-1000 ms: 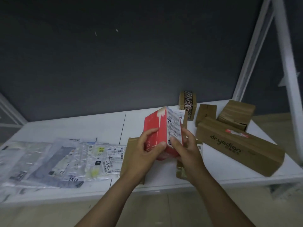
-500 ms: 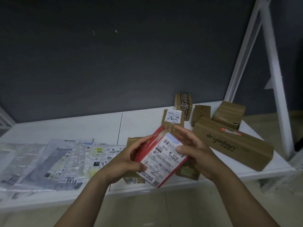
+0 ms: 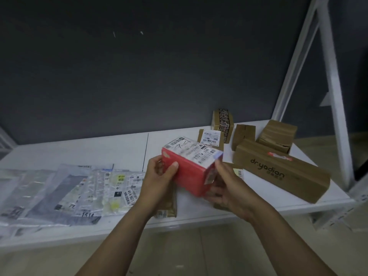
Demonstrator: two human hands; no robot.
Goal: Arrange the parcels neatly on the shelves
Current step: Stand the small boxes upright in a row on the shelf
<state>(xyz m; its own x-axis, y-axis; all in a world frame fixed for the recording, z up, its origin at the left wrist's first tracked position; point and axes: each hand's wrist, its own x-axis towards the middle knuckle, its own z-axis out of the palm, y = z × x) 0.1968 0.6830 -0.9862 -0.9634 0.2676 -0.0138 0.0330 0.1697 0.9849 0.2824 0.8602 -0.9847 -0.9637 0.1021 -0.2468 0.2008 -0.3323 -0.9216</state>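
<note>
I hold a red box (image 3: 192, 172) with a white shipping label on its top face, tilted above the white shelf (image 3: 111, 150). My left hand (image 3: 159, 176) grips its left end, thumb on the front face. My right hand (image 3: 225, 188) grips the lower right corner from below. Under my hands lie two flat brown parcels, one (image 3: 167, 204) beneath my left wrist, the other (image 3: 237, 172) mostly hidden by my right hand.
Several clear plastic mailers (image 3: 65, 192) lie flat on the left of the shelf. A long brown "dr.yadian" carton (image 3: 278, 172) lies at the right, with small brown boxes (image 3: 275, 135) (image 3: 223, 122) (image 3: 211, 137) behind it. A white shelf upright (image 3: 334, 92) rises at the right.
Both hands turned the red box over, so the label that faced me now faces up, and lifted it slightly away from the shelf's front edge.
</note>
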